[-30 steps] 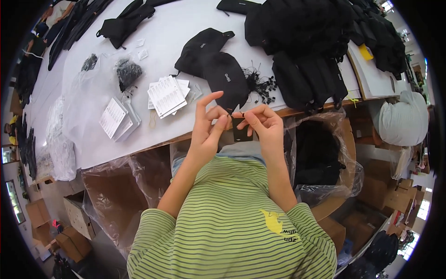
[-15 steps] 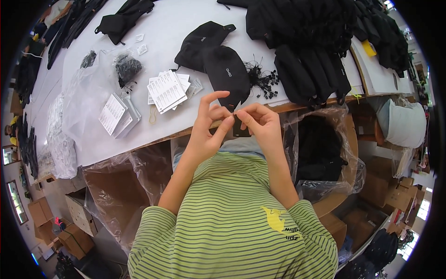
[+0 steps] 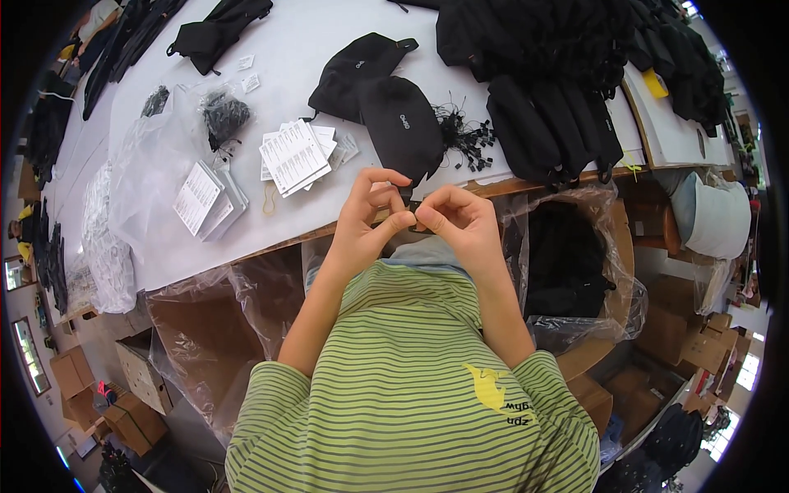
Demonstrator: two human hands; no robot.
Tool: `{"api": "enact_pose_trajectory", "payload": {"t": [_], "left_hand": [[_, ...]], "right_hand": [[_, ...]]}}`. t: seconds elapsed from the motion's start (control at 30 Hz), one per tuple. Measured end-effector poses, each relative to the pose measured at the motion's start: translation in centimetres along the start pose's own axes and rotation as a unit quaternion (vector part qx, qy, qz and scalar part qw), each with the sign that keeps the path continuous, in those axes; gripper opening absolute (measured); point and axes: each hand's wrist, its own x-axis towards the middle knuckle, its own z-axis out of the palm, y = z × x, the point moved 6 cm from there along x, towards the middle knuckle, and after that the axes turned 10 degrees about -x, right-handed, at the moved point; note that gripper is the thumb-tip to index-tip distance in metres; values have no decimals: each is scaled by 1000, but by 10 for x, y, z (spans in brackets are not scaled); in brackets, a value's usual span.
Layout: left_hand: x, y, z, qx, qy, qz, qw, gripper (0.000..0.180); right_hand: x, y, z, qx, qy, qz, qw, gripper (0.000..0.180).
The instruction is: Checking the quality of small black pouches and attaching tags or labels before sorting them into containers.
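Black small piece sits pinched between left hand and right hand, held close together, seemingly for precision.

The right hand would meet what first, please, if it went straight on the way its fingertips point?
Probably the left hand, just left of the right hand's fingertips, though depth is unclear.

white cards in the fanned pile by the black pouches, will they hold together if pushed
The fanned pile would probably slide apart, since its cards lie at differing angles with no band visible around them. Each card is likely light and bendable, as the edges look thin.
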Motion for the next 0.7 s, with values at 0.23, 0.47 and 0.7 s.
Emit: {"api": "enact_pose_trajectory", "payload": {"t": [0.23, 0.47, 0.7], "left_hand": [[-8, 12, 5, 184, 14, -37, 982, 11], [-11, 15, 31, 333, -111, 31, 936, 7], [16, 46, -3, 453, 41, 213, 864, 24]], "right_hand": [[38, -14, -5, -273, 26, -32, 961, 21], [83, 13, 10, -606, 88, -151, 776, 30], [53, -43, -24, -404, 173, -196, 877, 11]]}}
